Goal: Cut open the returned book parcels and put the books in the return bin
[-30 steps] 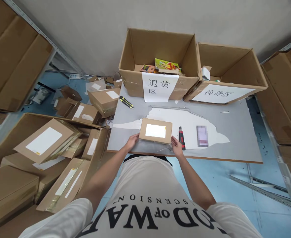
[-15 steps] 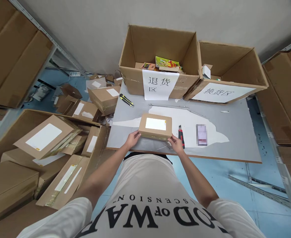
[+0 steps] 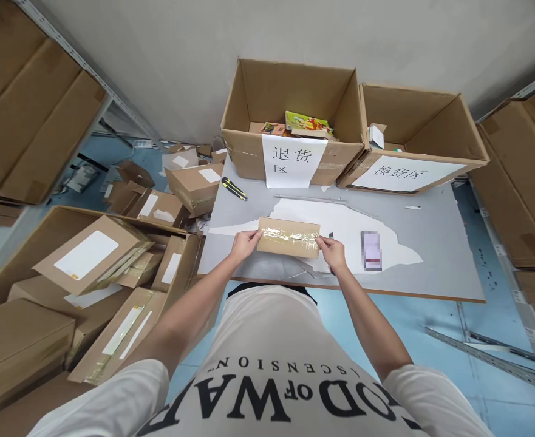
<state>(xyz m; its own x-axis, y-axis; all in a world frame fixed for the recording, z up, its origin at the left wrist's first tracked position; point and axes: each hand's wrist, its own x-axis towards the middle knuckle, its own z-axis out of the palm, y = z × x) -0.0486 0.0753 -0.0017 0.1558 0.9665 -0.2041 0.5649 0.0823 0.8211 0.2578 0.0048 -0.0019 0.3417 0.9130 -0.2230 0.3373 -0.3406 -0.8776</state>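
Observation:
A small cardboard box [image 3: 289, 246] is held between both my hands over the near part of the table [image 3: 440, 243]. Its side with clear shiny packing tape along the middle faces me. My left hand [image 3: 245, 244] pinches the box's left end, and my right hand [image 3: 332, 252] grips its right end. Just behind the right hand lies a utility knife [image 3: 331, 235], mostly hidden, with only its dark tip showing. Under and beyond the box spreads a torn white sheet [image 3: 353, 218]. To its right a phone-like blurred rectangle [image 3: 371, 250] lies flat.
Two large open cartons with paper signs, a left one [image 3: 244, 152] and a right one [image 3: 474, 155], stand at the table's back. A yellow-black cutter [image 3: 234, 189] lies at the left. Left of the table, a big carton [image 3: 112, 213] is piled with taped parcels.
The box has tipped toward me, so its white label has turned out of sight and the taped side shows. Both hands have shifted up its ends, and the right hand now covers most of the knife.

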